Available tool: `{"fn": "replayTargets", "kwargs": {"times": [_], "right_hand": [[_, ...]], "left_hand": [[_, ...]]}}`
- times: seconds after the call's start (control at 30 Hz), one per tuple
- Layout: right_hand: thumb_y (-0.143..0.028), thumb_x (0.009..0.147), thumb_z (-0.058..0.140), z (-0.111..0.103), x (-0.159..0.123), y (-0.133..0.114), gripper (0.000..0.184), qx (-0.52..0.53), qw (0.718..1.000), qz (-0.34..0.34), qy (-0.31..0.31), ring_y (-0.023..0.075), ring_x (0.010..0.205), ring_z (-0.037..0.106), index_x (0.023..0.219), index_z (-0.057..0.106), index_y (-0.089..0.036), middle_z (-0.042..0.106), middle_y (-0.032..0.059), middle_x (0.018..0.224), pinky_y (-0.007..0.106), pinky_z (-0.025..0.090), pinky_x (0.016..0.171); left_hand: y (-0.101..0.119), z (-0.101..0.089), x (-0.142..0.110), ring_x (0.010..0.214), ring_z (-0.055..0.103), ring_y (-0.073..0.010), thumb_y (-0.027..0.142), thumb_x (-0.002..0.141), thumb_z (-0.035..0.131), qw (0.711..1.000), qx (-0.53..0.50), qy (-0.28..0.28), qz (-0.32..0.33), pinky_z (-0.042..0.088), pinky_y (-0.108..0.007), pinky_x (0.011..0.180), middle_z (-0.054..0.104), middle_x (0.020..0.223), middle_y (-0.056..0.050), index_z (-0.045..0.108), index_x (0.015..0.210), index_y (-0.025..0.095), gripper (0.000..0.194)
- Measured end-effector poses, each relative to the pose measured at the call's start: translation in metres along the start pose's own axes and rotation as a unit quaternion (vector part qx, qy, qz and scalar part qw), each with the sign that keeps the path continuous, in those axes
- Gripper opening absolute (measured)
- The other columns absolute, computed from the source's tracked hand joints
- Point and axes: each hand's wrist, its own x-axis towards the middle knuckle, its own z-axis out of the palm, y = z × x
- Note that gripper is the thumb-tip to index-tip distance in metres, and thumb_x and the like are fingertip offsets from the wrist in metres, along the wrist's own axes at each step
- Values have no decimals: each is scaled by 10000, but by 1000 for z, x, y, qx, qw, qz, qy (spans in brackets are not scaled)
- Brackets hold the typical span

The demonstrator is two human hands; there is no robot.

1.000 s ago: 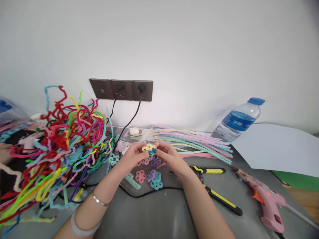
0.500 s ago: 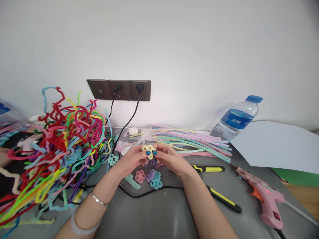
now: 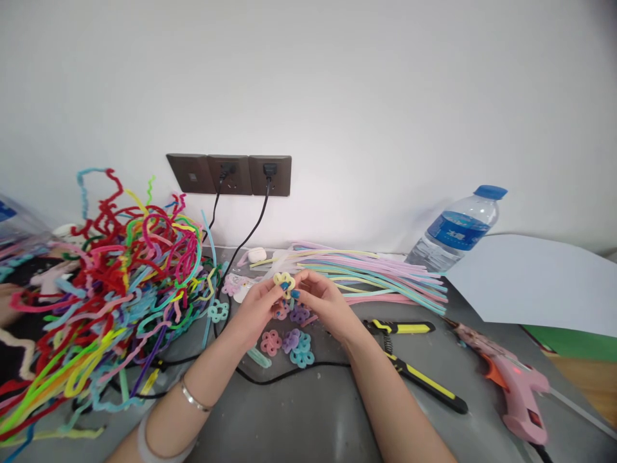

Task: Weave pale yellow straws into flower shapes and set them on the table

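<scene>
A small yellow pipe-cleaner flower [image 3: 284, 281] is held up above the grey table [image 3: 308, 418], pinched from both sides. My left hand [image 3: 258, 305] grips its left edge with thumb and fingers closed. My right hand [image 3: 321, 301] grips its right edge the same way. Under the hands lie several finished flowers: pink [image 3: 270, 341], purple [image 3: 292, 338], teal [image 3: 303, 352] and another teal one [image 3: 218, 311] to the left.
A big tangle of bright pipe cleaners [image 3: 106, 283] fills the left. Straight pastel pipe cleaners [image 3: 376, 276] lie behind the hands. Yellow-handled pliers [image 3: 414, 354], a pink glue gun [image 3: 511, 386], a water bottle [image 3: 456, 231], white paper [image 3: 535, 283] and a black cable [image 3: 289, 376] are on the right and front.
Both hands have shifted slightly up and left with the yellow flower, turning it a little between the fingers. Everything on the table has stayed put.
</scene>
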Motion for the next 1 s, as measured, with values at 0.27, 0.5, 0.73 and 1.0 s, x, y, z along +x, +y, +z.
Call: {"fn": "replayTargets", "kwargs": {"times": [0.27, 0.5, 0.73, 1.0], "right_hand": [[-388, 805, 701, 1, 1, 5, 210, 14, 999, -24, -17, 156, 744, 545, 804, 613, -197, 594, 7, 764, 285, 435, 722], [-396, 790, 716, -7, 0, 7, 230, 45, 997, 8, -59, 132, 690, 516, 796, 605, -195, 566, -7, 758, 261, 423, 662], [-337, 749, 756, 1, 2, 10, 233, -43, 994, -86, 51, 144, 721, 569, 872, 597, -221, 598, -4, 798, 266, 461, 665], [-334, 772, 732, -1, 1, 12, 172, -107, 983, -121, 82, 161, 753, 612, 856, 642, -214, 640, 22, 819, 289, 518, 692]], "left_hand": [[0, 2, -2, 583, 378, -80, 446, 670, 772, 1000, 6, 3, 3, 305, -209, 516, 493, 657, 27, 673, 772, 139, 338], [4, 5, -5, 563, 401, -75, 464, 618, 800, 999, -8, -41, -28, 316, -212, 512, 501, 647, 16, 626, 652, 138, 371], [-1, -5, 0, 498, 292, -66, 552, 659, 742, 995, 86, 36, 26, 192, -208, 443, 386, 558, 62, 672, 777, 144, 430], [3, 1, -1, 546, 385, -98, 537, 614, 772, 993, 86, 40, 67, 298, -214, 525, 419, 524, 61, 694, 783, 159, 422]]}}
